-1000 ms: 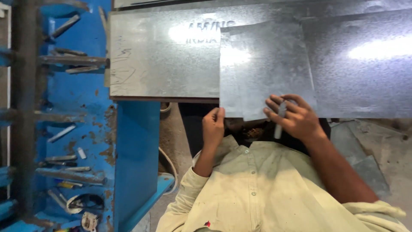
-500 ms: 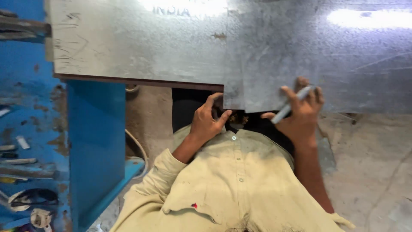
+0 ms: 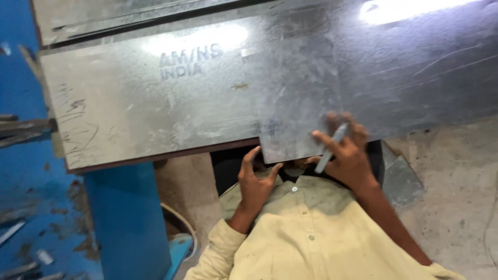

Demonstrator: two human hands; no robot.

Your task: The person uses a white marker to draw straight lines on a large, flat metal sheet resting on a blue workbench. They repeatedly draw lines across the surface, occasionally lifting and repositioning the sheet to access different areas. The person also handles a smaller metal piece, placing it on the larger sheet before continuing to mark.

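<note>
A small galvanised metal sheet (image 3: 306,98) lies on a larger grey sheet (image 3: 150,109) on the bench, and its lower edge overhangs towards me. My left hand (image 3: 255,184) curls around that sheet's lower left corner, thumb against the edge. My right hand (image 3: 353,161) rests on the sheet's lower part and holds a grey marker (image 3: 332,145) between its fingers, tip pointing down towards me. My cream shirt fills the bottom of the view.
A blue machine frame (image 3: 124,218) stands under the bench at left, with loose metal bits (image 3: 10,233) on its blue surface. A pale cable (image 3: 181,223) hangs beside it. Concrete floor (image 3: 456,197) lies at right, with a grey metal offcut (image 3: 402,179) on it.
My right hand with the marker has moved up onto the small sheet. My left hand stays at the sheet's lower left corner. The view has shifted closer to the bench.
</note>
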